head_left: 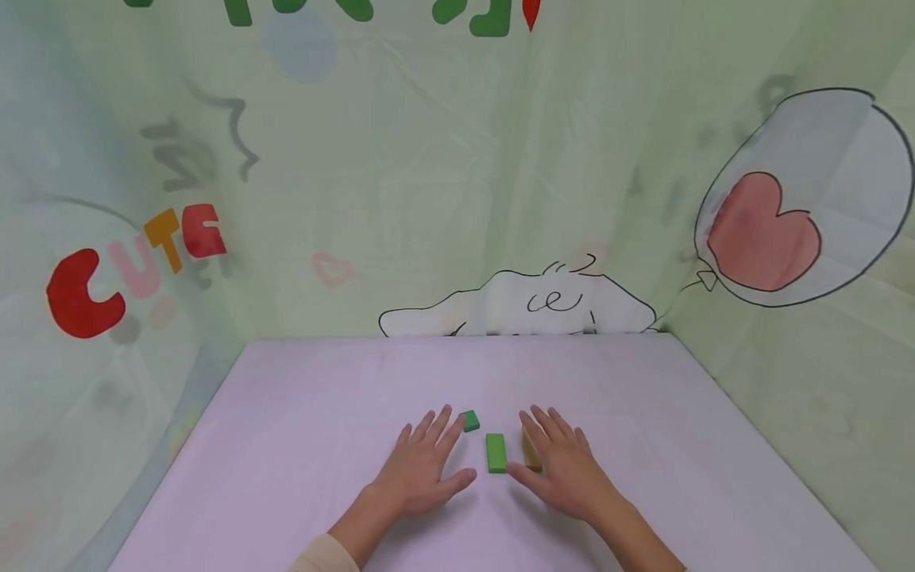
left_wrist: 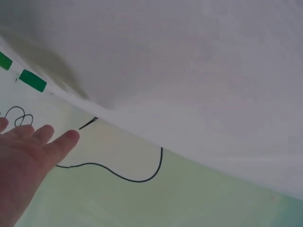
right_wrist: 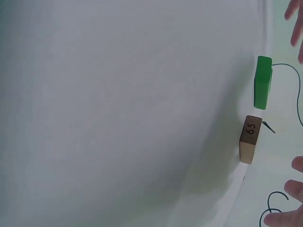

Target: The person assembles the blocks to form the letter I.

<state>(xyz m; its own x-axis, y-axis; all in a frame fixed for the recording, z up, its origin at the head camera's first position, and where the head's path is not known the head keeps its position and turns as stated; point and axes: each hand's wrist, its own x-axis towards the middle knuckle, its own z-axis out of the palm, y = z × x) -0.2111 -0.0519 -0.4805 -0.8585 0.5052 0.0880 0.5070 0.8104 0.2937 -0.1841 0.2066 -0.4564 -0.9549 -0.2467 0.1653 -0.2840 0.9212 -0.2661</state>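
Three small blocks lie on the table between and beyond the hands. A light green rectangular block [head_left: 496,453] is in the middle, and a darker green block [head_left: 469,421] sits further back near the left fingertips. The wooden block [right_wrist: 250,139], marked 65 in the right wrist view, is partly hidden behind the right fingers in the head view. My left hand [head_left: 420,469] has its fingers spread and holds nothing. My right hand [head_left: 561,465] is likewise spread, nearest the wooden block; whether it touches that block I cannot tell.
A pale lilac cloth covers the table [head_left: 322,397]. Printed curtains [head_left: 429,175] with letters, a balloon and a cartoon figure stand along its back and both sides.
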